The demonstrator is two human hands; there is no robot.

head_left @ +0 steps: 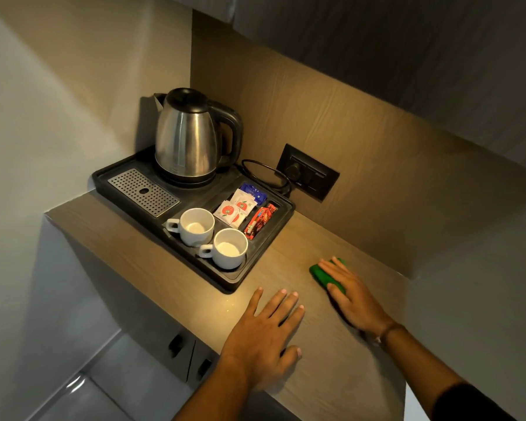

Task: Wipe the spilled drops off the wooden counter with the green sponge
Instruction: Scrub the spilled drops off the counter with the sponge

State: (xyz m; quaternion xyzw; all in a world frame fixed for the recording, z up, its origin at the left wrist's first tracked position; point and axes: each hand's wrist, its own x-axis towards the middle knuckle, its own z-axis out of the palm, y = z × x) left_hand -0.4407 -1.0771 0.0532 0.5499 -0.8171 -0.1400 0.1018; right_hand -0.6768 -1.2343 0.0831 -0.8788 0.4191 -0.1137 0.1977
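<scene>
Right hand (351, 294) presses flat on the green sponge (319, 274); left hand (263, 332) lies open, empty, on the wooden counter (340, 378); sachet print unreadable.

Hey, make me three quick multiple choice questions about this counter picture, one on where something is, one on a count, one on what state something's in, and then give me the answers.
1. Where is the green sponge?
A. On the black tray
B. On the wooden counter under the right hand
C. Inside a cup

2. How many white cups stand on the black tray?
A. One
B. Two
C. Four

3. What is the left hand doing?
A. Lying flat on the counter, holding nothing
B. Lifting the kettle
C. Gripping a cup handle

Answers:
1. B, the right hand lies flat over the sponge on the wooden counter, to the right of the tray.
2. B, one cup and another cup sit side by side at the tray's front.
3. A, its fingers are spread on the wood beside the faint drops.
</scene>
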